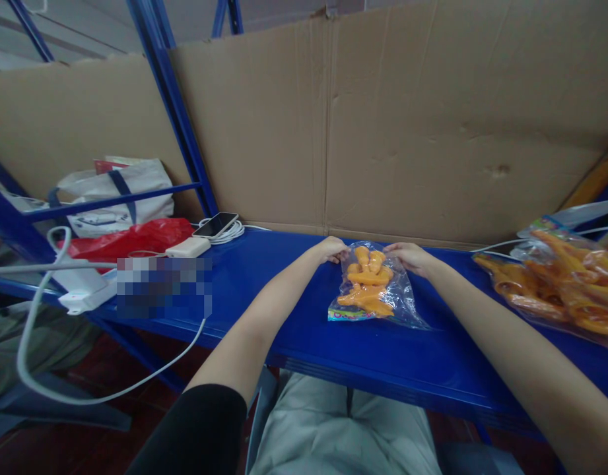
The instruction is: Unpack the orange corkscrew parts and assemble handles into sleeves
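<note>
A clear plastic bag [405, 297] with several orange plastic pieces [368, 280] inside lies flat on the blue tabletop [284, 277]. A colourful printed strip shows along its near left edge. At the bag's far left corner, my left hand [332, 250] pinches the film between its fingers. My right hand [408, 256] grips the far right side of the same bag, fingers closed on the plastic. The pieces sit between and just below both hands. Their exact kind cannot be made out through the shiny film.
More bags of orange pieces [556, 284] are heaped at the right. On the left lie a phone [217, 225], coiled white cable, a power strip [88, 290], a red plastic bag [135, 237] and a cloth tote [120, 198]. A cardboard panel [407, 125] stands behind.
</note>
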`<move>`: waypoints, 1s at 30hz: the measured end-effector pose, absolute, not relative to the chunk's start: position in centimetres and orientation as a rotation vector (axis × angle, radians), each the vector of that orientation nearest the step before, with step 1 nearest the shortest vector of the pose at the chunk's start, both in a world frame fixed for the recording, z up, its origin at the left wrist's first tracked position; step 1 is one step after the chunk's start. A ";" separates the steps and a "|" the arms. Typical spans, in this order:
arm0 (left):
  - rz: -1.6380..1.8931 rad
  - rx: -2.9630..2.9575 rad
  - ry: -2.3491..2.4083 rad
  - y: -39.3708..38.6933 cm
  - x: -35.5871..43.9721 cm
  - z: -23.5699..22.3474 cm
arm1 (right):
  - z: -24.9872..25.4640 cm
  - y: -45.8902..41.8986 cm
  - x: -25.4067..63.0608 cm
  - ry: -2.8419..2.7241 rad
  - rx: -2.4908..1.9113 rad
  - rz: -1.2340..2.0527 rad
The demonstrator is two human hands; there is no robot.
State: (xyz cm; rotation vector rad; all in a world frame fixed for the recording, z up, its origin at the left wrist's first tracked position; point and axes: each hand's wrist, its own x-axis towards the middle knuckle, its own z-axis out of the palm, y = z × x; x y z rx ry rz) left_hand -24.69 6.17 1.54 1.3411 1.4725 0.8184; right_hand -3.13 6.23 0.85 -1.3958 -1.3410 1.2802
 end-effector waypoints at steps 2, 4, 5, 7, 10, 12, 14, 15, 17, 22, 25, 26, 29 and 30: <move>0.874 1.312 1.460 6.1 -24.5 1.5 | 0.9 6.1 -3.2 -1.298 -1.362 1.230; 0.935 1.281 1.403 6.0 -24.5 1.2 | 0.9 6.0 -3.3 -1.266 -1.321 1.191; 0.971 1.267 1.373 5.9 -24.5 1.1 | 0.9 5.9 -3.3 -1.256 -1.295 1.175; 1.046 1.243 1.325 5.8 -24.6 0.9 | 1.0 5.8 -3.3 -1.242 -1.245 1.145; 1.159 1.215 1.284 6.0 -24.5 0.6 | 0.8 6.0 -3.3 -1.219 -1.192 1.087; 1.227 1.199 1.269 6.1 -24.2 0.4 | 0.7 6.2 -3.2 -1.207 -1.175 1.050; 1.287 1.178 1.243 6.3 -23.8 0.3 | 0.5 6.6 -3.0 -1.212 -1.158 1.026; 1.314 1.165 1.225 6.3 -23.7 0.2 | 0.5 6.7 -2.9 -1.223 -1.145 1.021; 1.367 1.137 1.189 6.3 -23.4 0.1 | 0.6 6.8 -2.7 -1.256 -1.118 1.032; 1.440 1.094 1.160 6.3 -23.2 -0.1 | 1.1 6.1 -2.5 -1.322 -1.196 1.150; 1.446 1.090 1.188 6.0 -23.2 -0.1 | 1.3 5.8 -2.4 -1.319 -1.247 1.189; 1.449 1.093 1.201 5.9 -23.2 0.0 | 1.3 5.8 -2.3 -1.327 -1.251 1.204; 1.440 1.108 1.236 5.5 -23.1 0.2 | 1.1 5.9 -1.8 -1.405 -1.246 1.263; 1.434 1.113 1.246 5.3 -23.1 0.3 | 1.0 6.0 -1.6 -1.437 -1.243 1.269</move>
